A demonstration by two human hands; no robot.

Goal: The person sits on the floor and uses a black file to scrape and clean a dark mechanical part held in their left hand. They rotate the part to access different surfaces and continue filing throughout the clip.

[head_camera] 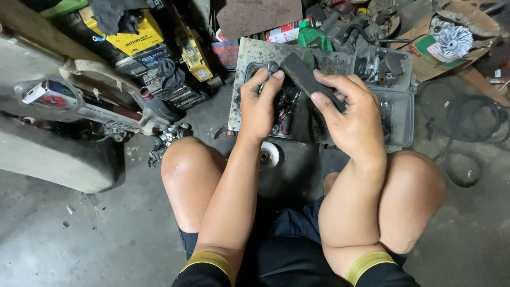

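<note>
1. Left hand [258, 109]: fingers pinch a small round metal part [272, 67] above the grey tray [399, 119].
2. Right hand [355, 118]: fingers closed around a dark flat block [307, 78], its end beside the metal part.

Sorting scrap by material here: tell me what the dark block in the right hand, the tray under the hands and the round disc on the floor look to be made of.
Dark block: matte black, flat-sided, no glare; looks like rubber or a sharpening stone, cannot tell which.
Tray: grey, grimy, rounded moulded rim; probably plastic, possibly metal.
Round disc: bright silvery sheen with a central hub; appears to be bare metal.
</note>
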